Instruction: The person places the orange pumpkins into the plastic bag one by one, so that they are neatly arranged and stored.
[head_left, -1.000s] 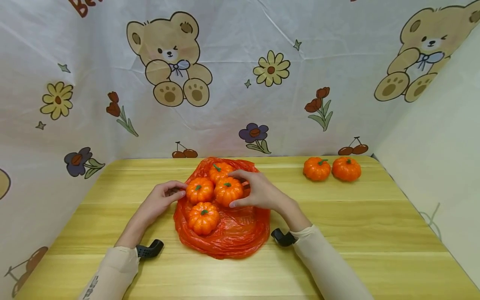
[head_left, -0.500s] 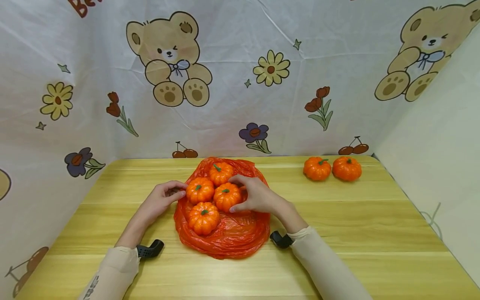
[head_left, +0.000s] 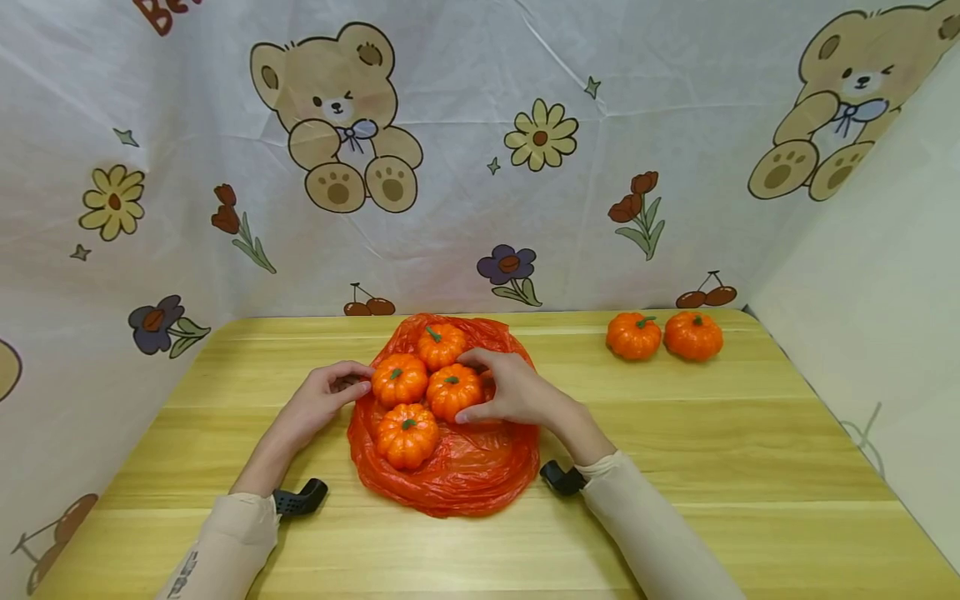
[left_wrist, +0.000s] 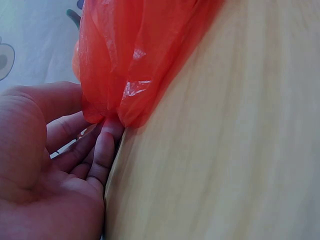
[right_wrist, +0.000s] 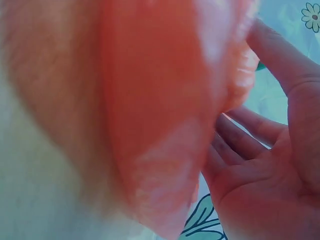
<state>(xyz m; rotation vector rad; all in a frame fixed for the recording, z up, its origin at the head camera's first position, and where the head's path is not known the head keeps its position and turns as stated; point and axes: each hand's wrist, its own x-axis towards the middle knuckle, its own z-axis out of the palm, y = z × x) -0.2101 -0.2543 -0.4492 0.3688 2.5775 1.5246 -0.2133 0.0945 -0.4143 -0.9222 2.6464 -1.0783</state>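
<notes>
A crumpled red plastic bag (head_left: 480,479) lies on the wooden table with its mouth spread wide. Several small orange pumpkins with green stems sit together in it. My right hand (head_left: 517,390) holds one pumpkin (head_left: 453,393) at its right side, thumb in front and fingers behind. In the right wrist view, red plastic hides most of that pumpkin (right_wrist: 242,82). My left hand (head_left: 318,400) is at the bag's left edge, beside the left pumpkin (head_left: 400,381). The left wrist view has the red plastic (left_wrist: 125,65) between its thumb and fingers.
Two more orange pumpkins stand side by side at the back right, one the left pumpkin (head_left: 633,337), the other the right pumpkin (head_left: 693,336). A cloth (head_left: 450,233) printed with bears and flowers hangs behind the table (head_left: 675,450). A white wall (head_left: 862,317) borders its right side.
My right hand has shifted the pumpkin it holds slightly left and toward me, closer to the left pumpkin. During the last half second both hands stay nearly still.
</notes>
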